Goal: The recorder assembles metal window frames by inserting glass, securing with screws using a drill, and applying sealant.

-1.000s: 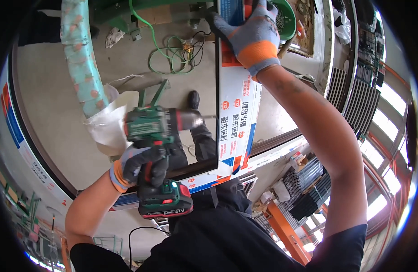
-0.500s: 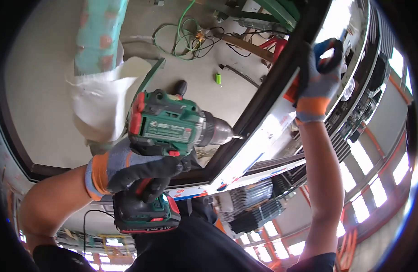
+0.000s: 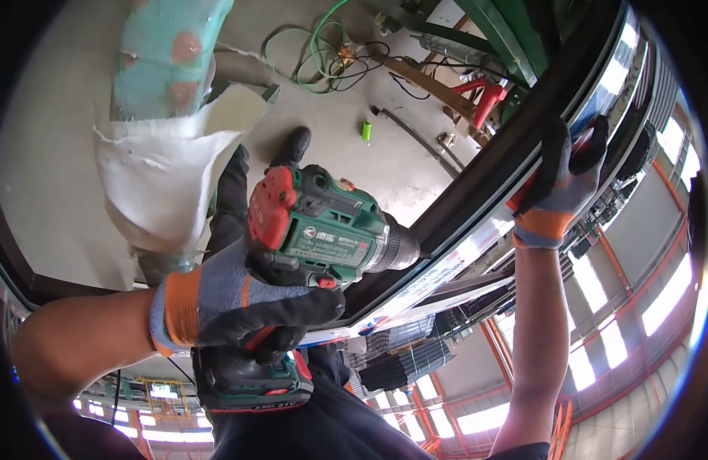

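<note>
a long dark metal frame rail (image 3: 477,184) runs from seven o'clock up to two o'clock across the view. the green cordless drill (image 3: 323,230) sits at centre, its chuck pressed against the rail's lower edge. the left hand (image 3: 239,303), in a grey glove with an orange cuff, has its fingers clamped round the drill's grip at eight o'clock. the right hand (image 3: 557,180), gloved alike, is curled tight over the rail at two o'clock. a coiled green cable (image 3: 312,57) lies on the concrete floor (image 3: 62,115) at twelve o'clock.
</note>
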A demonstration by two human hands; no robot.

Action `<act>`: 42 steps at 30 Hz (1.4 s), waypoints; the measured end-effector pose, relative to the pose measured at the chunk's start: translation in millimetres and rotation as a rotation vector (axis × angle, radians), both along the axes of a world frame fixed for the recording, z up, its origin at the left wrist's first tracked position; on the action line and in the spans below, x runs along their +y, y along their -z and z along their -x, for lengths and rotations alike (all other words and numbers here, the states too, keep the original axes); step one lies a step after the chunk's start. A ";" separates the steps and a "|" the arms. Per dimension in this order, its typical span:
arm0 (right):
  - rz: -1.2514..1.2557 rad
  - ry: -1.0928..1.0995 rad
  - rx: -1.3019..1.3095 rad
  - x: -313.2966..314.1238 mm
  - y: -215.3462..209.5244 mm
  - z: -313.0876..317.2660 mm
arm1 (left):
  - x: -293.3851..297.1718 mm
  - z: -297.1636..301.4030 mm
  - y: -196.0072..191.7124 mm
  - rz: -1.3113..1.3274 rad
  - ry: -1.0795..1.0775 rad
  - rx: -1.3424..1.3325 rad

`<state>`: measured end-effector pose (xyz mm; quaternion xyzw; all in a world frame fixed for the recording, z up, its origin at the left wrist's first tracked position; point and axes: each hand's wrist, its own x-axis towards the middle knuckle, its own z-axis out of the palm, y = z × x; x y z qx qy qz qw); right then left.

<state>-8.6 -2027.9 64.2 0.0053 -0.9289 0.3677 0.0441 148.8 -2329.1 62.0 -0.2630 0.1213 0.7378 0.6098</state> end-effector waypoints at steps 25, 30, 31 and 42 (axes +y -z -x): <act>-0.127 -0.024 0.009 13.2 2.7 -1.2 | -4.6 1.6 -7.5 0.052 -0.018 -0.016; -0.161 -0.047 0.029 15.8 3.1 -0.6 | -3.6 0.0 -4.3 0.040 -0.004 -0.035; -0.142 -0.026 0.013 15.5 2.9 -1.6 | -4.1 2.5 -6.2 0.048 0.002 -0.014; -0.131 -0.017 0.019 12.7 3.3 -0.3 | -7.1 -2.0 -8.1 0.065 -0.026 -0.031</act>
